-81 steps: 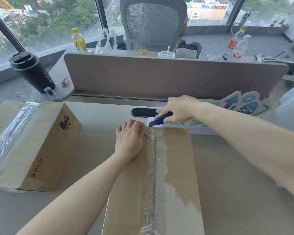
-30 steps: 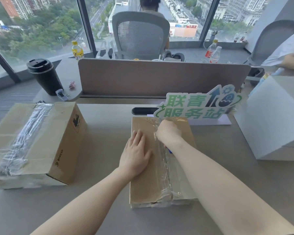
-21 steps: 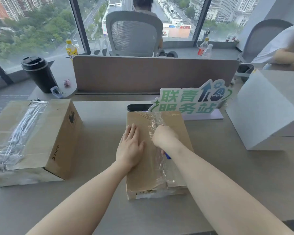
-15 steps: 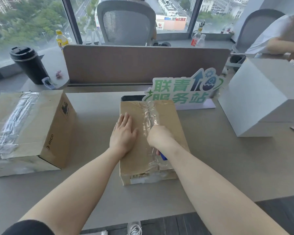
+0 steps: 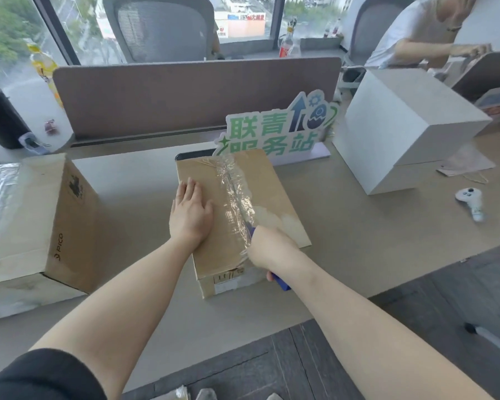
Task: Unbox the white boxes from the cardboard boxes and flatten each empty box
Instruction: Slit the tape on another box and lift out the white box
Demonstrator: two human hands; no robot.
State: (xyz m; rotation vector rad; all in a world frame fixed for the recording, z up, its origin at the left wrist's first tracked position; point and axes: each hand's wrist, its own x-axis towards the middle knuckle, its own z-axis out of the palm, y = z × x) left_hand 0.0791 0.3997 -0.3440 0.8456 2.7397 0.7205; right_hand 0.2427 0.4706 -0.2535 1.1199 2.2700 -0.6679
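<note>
**Two hands on the taped carton**

Two cardboard boxes are sitting on the desk point(image 5: 358, 243). The smaller cardboard box point(image 5: 214, 249) is lying flat in the middle, its top seam covered by wrinkled clear tape point(image 5: 237, 197). The left hand point(image 5: 189, 215) is pressing down on the left flap, fingers straight and together. The right hand point(image 5: 272, 249) is curling tightly around a blue-handled cutter point(image 5: 282, 282) at the near end of the seam — the blade itself is hidden behind the hand. A larger cardboard box point(image 5: 41, 223), also taped, is resting well to the left. A white box point(image 5: 401, 131) is standing on the right, near a green sign point(image 5: 272, 134) — and a white controller point(image 5: 471, 202) is lying beside it.
</note>
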